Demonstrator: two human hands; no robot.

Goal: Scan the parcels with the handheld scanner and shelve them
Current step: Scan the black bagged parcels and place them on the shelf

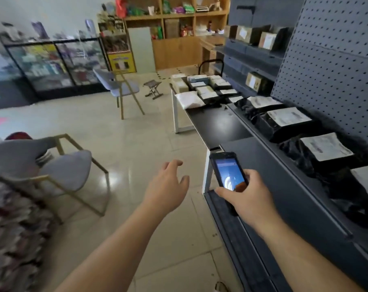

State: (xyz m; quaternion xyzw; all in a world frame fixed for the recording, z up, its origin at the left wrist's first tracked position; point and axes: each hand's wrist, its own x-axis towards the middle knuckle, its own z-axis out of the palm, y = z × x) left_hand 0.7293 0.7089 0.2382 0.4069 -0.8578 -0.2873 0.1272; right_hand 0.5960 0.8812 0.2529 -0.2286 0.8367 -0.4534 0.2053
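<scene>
My right hand grips the black handheld scanner, its lit blue screen facing up, just in front of the dark grey shelf. My left hand hangs empty over the floor with relaxed fingers, left of the scanner. Several black bagged parcels with white labels lie in a row on the shelf to my right. Further off, a black table carries a pile of boxed parcels and a white bag parcel.
A pegboard panel backs the shelf, with upper shelves holding brown boxes. Grey chairs stand at near left and mid-floor, beside a small folding stool. Glass display cases and wooden shelving line the far wall.
</scene>
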